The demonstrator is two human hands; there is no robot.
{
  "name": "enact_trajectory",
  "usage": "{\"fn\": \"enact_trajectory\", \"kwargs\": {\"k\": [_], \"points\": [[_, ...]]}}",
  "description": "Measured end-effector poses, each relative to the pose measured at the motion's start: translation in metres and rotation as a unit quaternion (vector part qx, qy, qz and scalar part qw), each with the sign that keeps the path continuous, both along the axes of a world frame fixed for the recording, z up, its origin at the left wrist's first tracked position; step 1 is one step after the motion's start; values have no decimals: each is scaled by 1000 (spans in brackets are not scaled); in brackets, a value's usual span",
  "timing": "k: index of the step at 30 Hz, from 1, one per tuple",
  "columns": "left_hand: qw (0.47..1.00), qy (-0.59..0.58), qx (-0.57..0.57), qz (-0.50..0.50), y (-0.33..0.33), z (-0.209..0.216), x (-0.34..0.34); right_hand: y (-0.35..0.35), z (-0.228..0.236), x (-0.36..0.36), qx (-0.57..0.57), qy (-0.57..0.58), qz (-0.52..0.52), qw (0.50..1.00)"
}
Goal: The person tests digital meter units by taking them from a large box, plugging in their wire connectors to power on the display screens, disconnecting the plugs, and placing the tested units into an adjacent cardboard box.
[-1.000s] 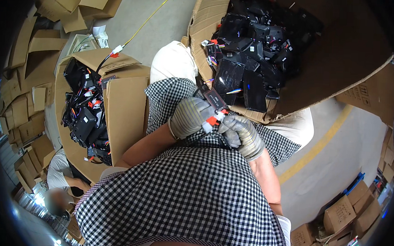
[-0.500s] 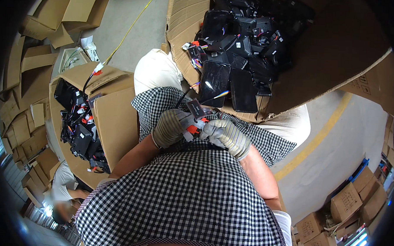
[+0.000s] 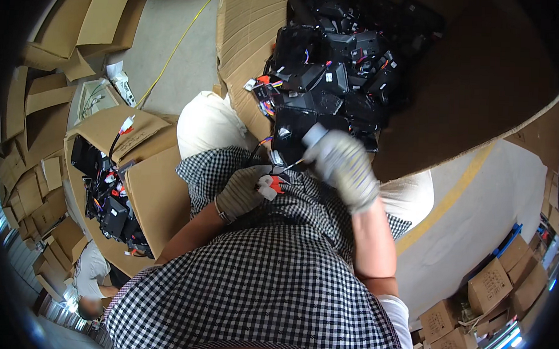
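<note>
My left hand [image 3: 243,190], in a striped knit glove, is closed on red and white wire connectors [image 3: 269,186] in front of my checked apron. Thin wires run from the connectors toward black plastic devices with flat glossy faces [image 3: 291,129], piled in a large cardboard box [image 3: 247,38]. My right hand [image 3: 346,167], gloved alike, is raised over the near edge of that pile. Motion smears its fingers, so I cannot make out whether anything is in them. Coloured wires and small plugs [image 3: 267,91] lie at the pile's left side.
At the left stands a smaller open carton [image 3: 159,185] with black devices and wired plugs in it. A yellow cord [image 3: 179,45] crosses the floor. Stacked cartons [image 3: 490,285] stand at the lower right; folded cardboard fills the far left. Another person [image 3: 94,272] is at the lower left.
My right hand has left the connectors and moved up and right toward the pile. My left hand keeps the connectors. The dark labelled module above my hands no longer shows there.
</note>
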State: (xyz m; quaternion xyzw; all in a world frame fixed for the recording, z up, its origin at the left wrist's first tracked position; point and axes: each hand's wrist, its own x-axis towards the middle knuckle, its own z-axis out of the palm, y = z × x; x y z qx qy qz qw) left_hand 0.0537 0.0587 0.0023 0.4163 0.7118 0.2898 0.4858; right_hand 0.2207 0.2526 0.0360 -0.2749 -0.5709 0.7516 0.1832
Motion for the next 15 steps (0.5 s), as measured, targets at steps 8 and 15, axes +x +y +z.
{"fn": "enact_trajectory", "kwargs": {"k": [8, 15], "points": [[996, -68, -65, -4, 21, 14, -6, 176, -152, -40, -323, 21, -391, 862], [851, -455, 77, 252, 6, -20, -11, 72, -102, -21, -70, -18, -347, 935]]}}
